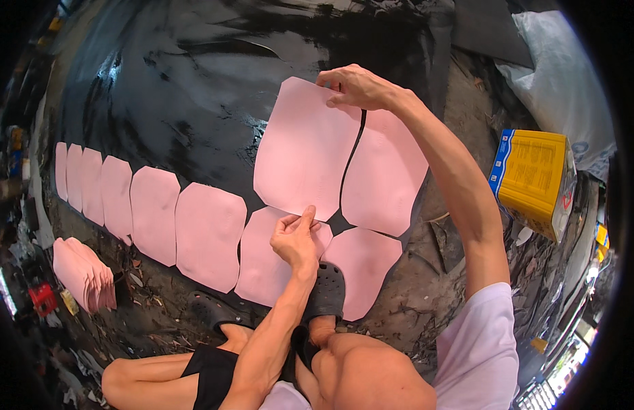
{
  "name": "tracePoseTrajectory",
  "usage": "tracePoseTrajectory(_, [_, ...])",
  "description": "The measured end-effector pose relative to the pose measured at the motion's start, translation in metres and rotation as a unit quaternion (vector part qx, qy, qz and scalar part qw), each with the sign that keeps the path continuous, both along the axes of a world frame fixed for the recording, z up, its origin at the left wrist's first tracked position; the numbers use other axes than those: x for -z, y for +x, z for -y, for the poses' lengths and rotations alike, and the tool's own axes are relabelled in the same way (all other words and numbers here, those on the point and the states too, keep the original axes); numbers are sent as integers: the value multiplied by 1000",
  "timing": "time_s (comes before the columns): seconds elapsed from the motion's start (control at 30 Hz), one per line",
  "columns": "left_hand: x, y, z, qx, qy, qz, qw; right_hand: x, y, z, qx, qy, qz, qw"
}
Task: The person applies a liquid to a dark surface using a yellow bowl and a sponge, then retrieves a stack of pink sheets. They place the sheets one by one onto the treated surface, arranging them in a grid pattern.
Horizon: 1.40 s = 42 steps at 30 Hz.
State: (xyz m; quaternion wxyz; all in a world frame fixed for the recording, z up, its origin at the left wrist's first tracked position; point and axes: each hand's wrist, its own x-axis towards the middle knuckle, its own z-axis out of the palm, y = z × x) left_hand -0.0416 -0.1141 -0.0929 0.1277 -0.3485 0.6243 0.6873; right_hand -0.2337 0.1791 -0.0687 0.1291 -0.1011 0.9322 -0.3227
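A pink flat cut piece with rounded corners point(303, 150) is held between my two hands over a wet-looking black sheet point(187, 116). My left hand point(293, 238) pinches its near edge, thumb on top. At its far right corner my right hand point(358, 87) grips the edge, fingers curled over it. A second pink piece point(385, 174) lies right beside it, with a narrow dark gap between. Below are two more pink pieces, one point(262, 263) partly hidden by my left hand and forearm, the other point(365, 266) beside my foot.
A curved row of pink pieces point(155, 212) runs left along the black sheet's near edge. A stack of pink pieces point(83, 273) sits on littered ground at left. My dark clog point(325, 290) stands against the pieces. A yellow tin point(532, 179) and plastic bag point(566, 82) are at right.
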Motion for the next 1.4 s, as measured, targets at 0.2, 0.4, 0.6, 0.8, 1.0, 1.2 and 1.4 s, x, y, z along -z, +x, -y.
tracePoseTrajectory(0.2, [0,-3,2,17,-1,-3,1000,6,9,-6,38,-8,26,999])
tracePoseTrajectory(0.4, [-6,-7,7,120,-123,-5,985,22,22,-5,43,71,-120,989])
tracePoseTrajectory(0.6, [5,-13,33,429,-490,-261,712,12,44,58,201,29,-375,904])
tracePoseTrajectory(0.8, [12,-21,48,516,-480,-260,660,54,60,111,6,134,-183,974])
tracePoseTrajectory(1.0, [-98,-91,126,352,-313,-341,813,66,83,144,179,216,-147,949])
tracePoseTrajectory(1.2, [-249,-202,412,-37,-323,-299,897,7,187,250,39,156,65,985])
tracePoseTrajectory(1.4, [-132,-119,807,-225,-600,75,764,-38,120,248,32,-6,175,984])
